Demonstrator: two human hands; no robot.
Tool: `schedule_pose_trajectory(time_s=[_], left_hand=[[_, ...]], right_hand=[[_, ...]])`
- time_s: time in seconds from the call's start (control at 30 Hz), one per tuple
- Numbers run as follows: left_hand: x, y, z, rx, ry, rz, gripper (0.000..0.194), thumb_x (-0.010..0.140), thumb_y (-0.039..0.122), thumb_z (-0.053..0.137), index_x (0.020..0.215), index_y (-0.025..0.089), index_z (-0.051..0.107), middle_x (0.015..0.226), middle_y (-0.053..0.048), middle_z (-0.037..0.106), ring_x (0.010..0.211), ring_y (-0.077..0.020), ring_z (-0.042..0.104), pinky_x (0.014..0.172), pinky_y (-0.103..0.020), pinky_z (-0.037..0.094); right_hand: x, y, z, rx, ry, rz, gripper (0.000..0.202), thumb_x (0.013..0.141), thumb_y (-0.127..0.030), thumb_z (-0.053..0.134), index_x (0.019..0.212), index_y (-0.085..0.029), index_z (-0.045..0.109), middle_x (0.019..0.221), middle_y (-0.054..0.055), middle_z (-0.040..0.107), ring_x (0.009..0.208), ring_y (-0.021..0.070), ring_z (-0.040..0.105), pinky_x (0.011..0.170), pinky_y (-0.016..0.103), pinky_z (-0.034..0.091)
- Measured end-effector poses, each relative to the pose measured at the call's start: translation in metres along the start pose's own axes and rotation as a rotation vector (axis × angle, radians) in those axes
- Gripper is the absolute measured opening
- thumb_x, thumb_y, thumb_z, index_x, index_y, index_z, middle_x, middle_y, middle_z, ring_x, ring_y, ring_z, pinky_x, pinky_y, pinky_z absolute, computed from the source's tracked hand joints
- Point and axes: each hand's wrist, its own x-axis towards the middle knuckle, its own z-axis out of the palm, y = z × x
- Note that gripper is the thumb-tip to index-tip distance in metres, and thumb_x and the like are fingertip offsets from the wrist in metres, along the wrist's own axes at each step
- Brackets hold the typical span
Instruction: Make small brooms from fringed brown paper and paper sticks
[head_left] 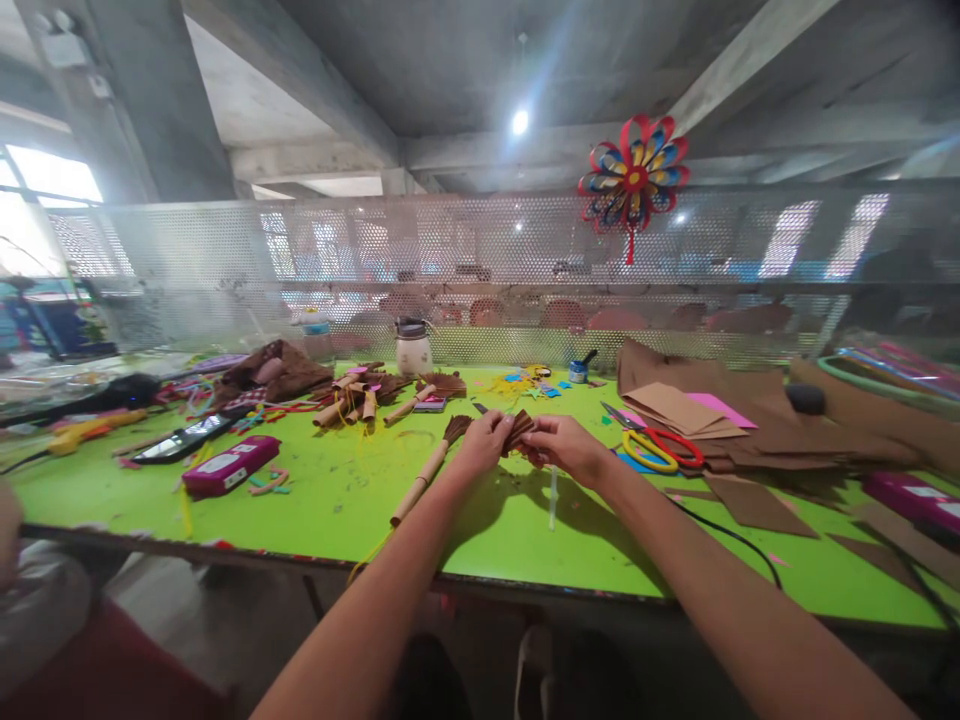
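Over the green table, my left hand [487, 440] and my right hand [564, 446] are both closed on a small piece of pleated brown paper [517, 430]. The folds show between my fingertips. To the left of my hands lies a rolled brown paper tube [420, 484] with a fanned, pleated end. A dark pointed blade-like tip [481, 408] shows just beyond my left hand; the rest of it is hidden. Below my right hand a thin whitish translucent stick [553, 498] is visible on the table.
Scissors with yellow and red handles [651, 450] lie right, beside brown paper sheets [757, 440]. Left are a purple box [231, 466], a phone [187, 438] and several paper tubes [349, 400]. A jar [413, 346] stands before the perforated screen [480, 250]. A black cable [739, 540] crosses the right side.
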Motion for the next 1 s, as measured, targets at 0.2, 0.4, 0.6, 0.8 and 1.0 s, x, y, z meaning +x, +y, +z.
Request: schedule_pose_trajectory(time_s=[0.2,0.4,0.6,0.8,1.0], left_hand=[[0.0011,-0.0027,-0.0024,-0.269,-0.025,-0.098,0.026,0.077,0.04,0.054,0.071,0.015,0.052,0.059,0.001,0.055,0.051,-0.0099,0.048,0.05,-0.021,0.035],[0.0014,-0.0013,-0.0039,-0.289,0.04,-0.11,0.026,0.074,0.039,0.059,0.068,0.014,0.054,0.059,0.0,0.056,0.055,-0.0117,0.05,0.054,-0.022,0.037],[0.0053,-0.0006,-0.0087,0.085,0.227,-0.046,0.023,0.078,0.031,0.05,0.061,0.016,0.05,0.051,0.004,0.046,0.053,-0.0105,0.042,0.051,-0.022,0.03],[0.0053,0.0031,-0.0094,0.409,0.307,0.024,0.026,0.082,0.028,0.044,0.058,0.016,0.045,0.053,0.004,0.042,0.054,-0.0105,0.039,0.054,-0.023,0.027],[0.0044,0.0039,-0.0062,0.504,0.324,0.08,0.027,0.085,0.028,0.04,0.061,0.016,0.046,0.056,0.004,0.044,0.055,-0.0104,0.041,0.055,-0.023,0.028]], right_hand=[[-0.002,-0.0005,0.0011,-0.003,-0.065,-0.038,0.024,0.063,-0.031,0.072,0.072,-0.013,0.06,0.062,0.0,0.057,0.052,0.0086,0.049,0.052,0.024,0.037],[-0.0017,0.0,-0.0011,-0.039,-0.112,-0.039,0.023,0.064,-0.03,0.072,0.073,-0.013,0.06,0.063,0.0,0.057,0.052,0.0087,0.049,0.053,0.025,0.038],[0.0003,0.0024,-0.002,-0.031,-0.14,-0.044,0.022,0.065,-0.03,0.071,0.072,-0.012,0.059,0.062,0.0,0.058,0.051,0.0082,0.049,0.052,0.025,0.038],[0.0022,0.0027,-0.0022,0.008,-0.113,-0.041,0.026,0.062,-0.031,0.074,0.071,-0.012,0.06,0.062,0.0,0.059,0.051,0.0083,0.05,0.052,0.024,0.038],[0.0002,0.0022,0.0032,0.056,-0.078,0.052,0.03,0.057,-0.032,0.078,0.072,-0.011,0.062,0.061,0.001,0.06,0.054,0.009,0.052,0.052,0.023,0.039]])
